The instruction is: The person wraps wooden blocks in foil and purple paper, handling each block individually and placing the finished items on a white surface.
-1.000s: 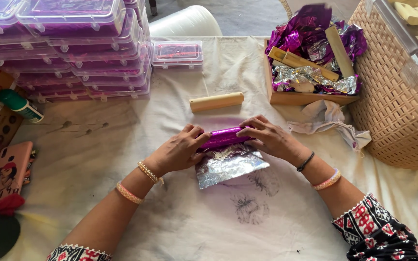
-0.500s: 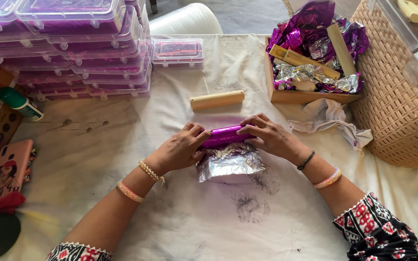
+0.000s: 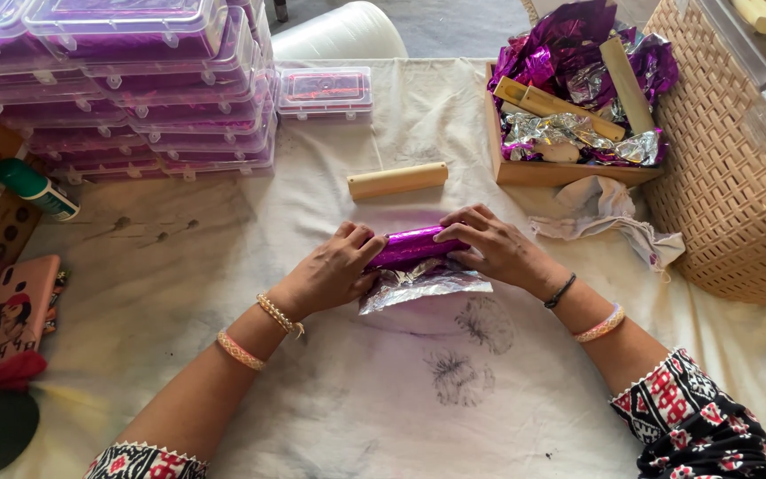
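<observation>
At the middle of the cloth-covered table (image 3: 179, 266), the left hand (image 3: 334, 270) and the right hand (image 3: 489, 248) each pinched an end of a purple foil-wrapped roll (image 3: 414, 246), whose loose silver foil flap (image 3: 423, 282) lay on the cloth just in front of it. Just beyond the roll lay a bare wooden block (image 3: 397, 180), with nothing between them. Stacked clear plastic boxes (image 3: 135, 80) stood far left, a wooden tray (image 3: 560, 173) of crumpled foil far right beside a wicker basket (image 3: 729, 177), and a crumpled white rag (image 3: 609, 213) lay near the right wrist.

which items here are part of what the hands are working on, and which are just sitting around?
In hand:
left hand
right hand
purple foil roll
loose foil flap

Lying about:
bare wooden stick
wooden tray of foil scraps
stacked plastic boxes
pink phone
wicker basket
</observation>
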